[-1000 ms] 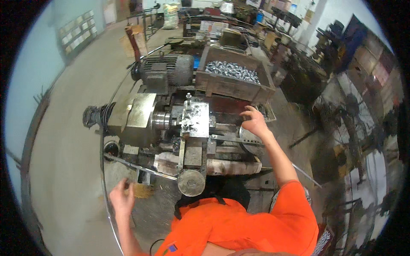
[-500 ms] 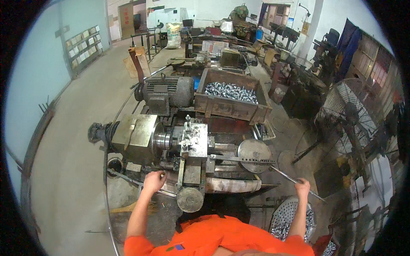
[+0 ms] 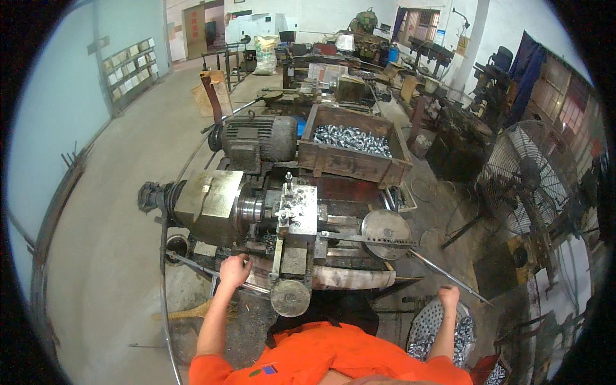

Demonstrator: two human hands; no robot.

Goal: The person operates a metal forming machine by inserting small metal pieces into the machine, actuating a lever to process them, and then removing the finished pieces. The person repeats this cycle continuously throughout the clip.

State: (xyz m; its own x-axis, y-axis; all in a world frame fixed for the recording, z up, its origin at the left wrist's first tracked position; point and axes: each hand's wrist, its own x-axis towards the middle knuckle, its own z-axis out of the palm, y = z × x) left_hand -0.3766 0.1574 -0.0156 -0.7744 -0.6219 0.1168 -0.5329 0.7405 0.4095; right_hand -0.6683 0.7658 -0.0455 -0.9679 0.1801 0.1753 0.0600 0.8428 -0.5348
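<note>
1. Right hand [image 3: 448,296]: at the near right, its fingers curled inward; whether they enclose anything cannot be told. A slanting steel bar [image 3: 463,285] passes just beyond it.
2. Perforated basin [image 3: 430,316]: pale, low at the near right, beside the right forearm; it contains small shiny metal pieces [image 3: 463,333].
3. Left hand [image 3: 235,271]: at the front left of the lathe [image 3: 294,260], fingers bent toward the thumb; whether anything is pinched cannot be told.
4. Front disc [image 3: 290,298]: round, metallic, at the lathe's near end. Behind it lies the bright tool block [image 3: 299,208], with the boxy headstock [image 3: 212,199] to its left.
5. Larger disc [image 3: 387,228]: right of the block, crossed by a flat drilled strip [image 3: 369,239].
6. Finned motor [image 3: 263,138]: behind the headstock; to its right, a wooden crate [image 3: 353,165] heaped with shiny parts [image 3: 353,139].
7. Caged fan [image 3: 526,176]: standing at the far right; a pale sack [image 3: 265,56] stands farther back.
</note>
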